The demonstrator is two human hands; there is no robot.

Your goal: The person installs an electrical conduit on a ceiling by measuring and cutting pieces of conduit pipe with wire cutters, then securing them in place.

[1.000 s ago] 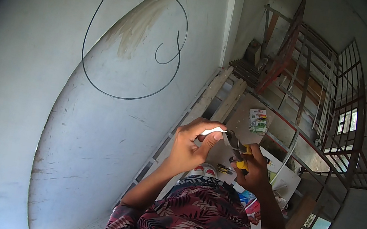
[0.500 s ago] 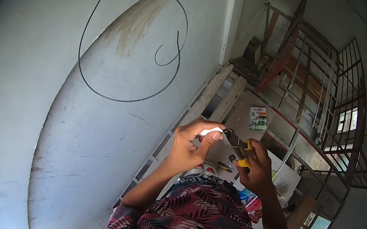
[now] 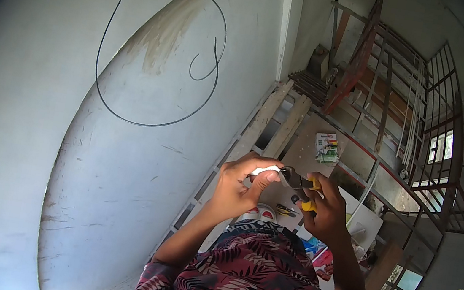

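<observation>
My left hand pinches a small white piece between thumb and fingers; its exact kind is hard to make out. In my right hand are pliers with yellow handles and a dark metal head. The jaws meet the right end of the white piece, close to my left thumb. Whether they bite on a wire there is too small to tell. Both hands are raised in front of my patterned shirt.
Black cable hangs in loops before the pale wall. Below are wooden planks, a printed box and another yellow-handled tool. Metal frames and a barred grille stand to the right.
The pliers' head has turned slightly and sits closer against the end of the white piece. My view has shifted a little, so the hanging cable appears further left.
</observation>
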